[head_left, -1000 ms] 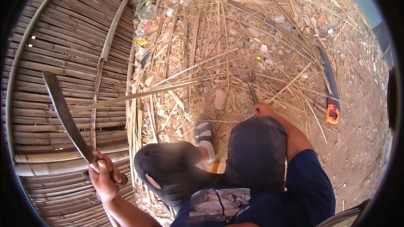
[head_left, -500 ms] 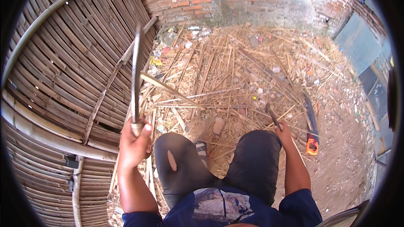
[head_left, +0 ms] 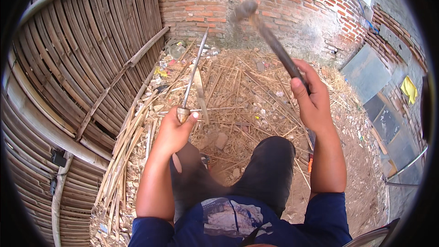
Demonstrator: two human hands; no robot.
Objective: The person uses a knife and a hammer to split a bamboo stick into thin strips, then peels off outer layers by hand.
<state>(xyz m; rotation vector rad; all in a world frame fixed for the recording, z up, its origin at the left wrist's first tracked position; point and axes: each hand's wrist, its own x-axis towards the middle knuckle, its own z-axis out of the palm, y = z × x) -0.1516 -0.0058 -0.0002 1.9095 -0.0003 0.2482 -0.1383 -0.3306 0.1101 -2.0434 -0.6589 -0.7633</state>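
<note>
Left hand [head_left: 173, 132]: grip pressed shut around the handle of a long knife [head_left: 193, 74], blade edge-on, rising up and away from the fist over the littered ground.

Right hand [head_left: 314, 100]: grip wrapped tight around a dark stick [head_left: 274, 45], held raised; its blurred far end points up and left toward the brick wall [head_left: 206, 0]. The two tools stand well apart, the knife left of the stick.

Surroundings: split bamboo strips [head_left: 238, 87] strewn over the dirt floor in front of the knees; a woven bamboo panel [head_left: 82, 64] leaning on the left; an orange-handled tool [head_left: 310, 164] partly hidden behind the right forearm.
</note>
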